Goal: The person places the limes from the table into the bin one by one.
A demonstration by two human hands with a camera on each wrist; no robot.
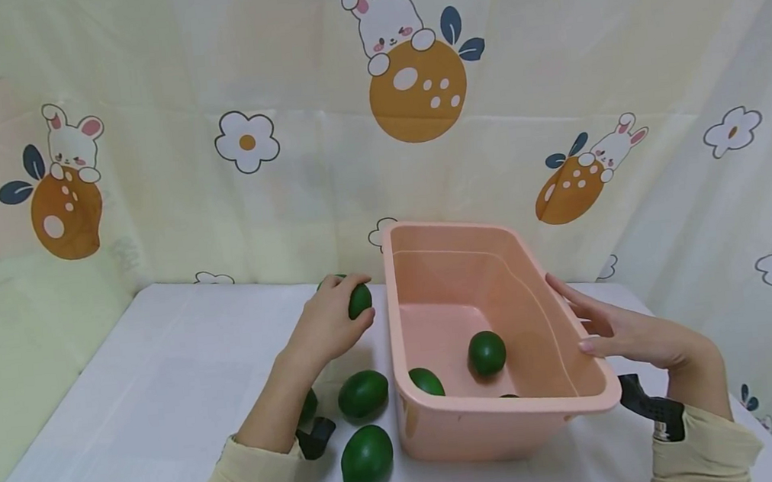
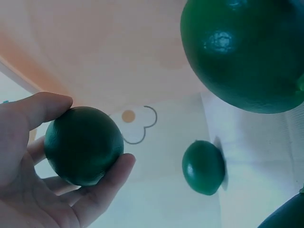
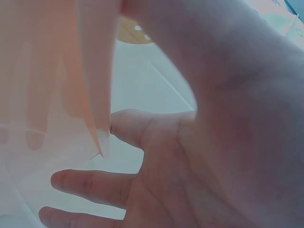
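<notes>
My left hand [image 1: 329, 319] holds a dark green lime [image 1: 360, 301] between thumb and fingers, left of a pink plastic bin [image 1: 511, 412]. In the left wrist view the fingertips wrap around this lime [image 2: 85, 145]. At the bin's right side, my right hand [image 1: 631, 330] rests on the rim, its fingers fairly straight along the outer wall [image 3: 97, 71]. Inside the bin lie a whole lime [image 1: 488, 352], a partly hidden lime [image 1: 427, 381] and a dark sliver behind the front rim. Another lime [image 2: 204, 166] sits beyond my left hand, mostly covered in the head view.
On the white table [image 1: 132, 416], a lime [image 1: 363, 394] and a larger-looking lime [image 1: 367, 457] lie left of the bin. My left forearm partly hides another lime [image 1: 307, 406]. A printed curtain [image 1: 314, 201] hangs behind the table. Each wrist wears a black strap.
</notes>
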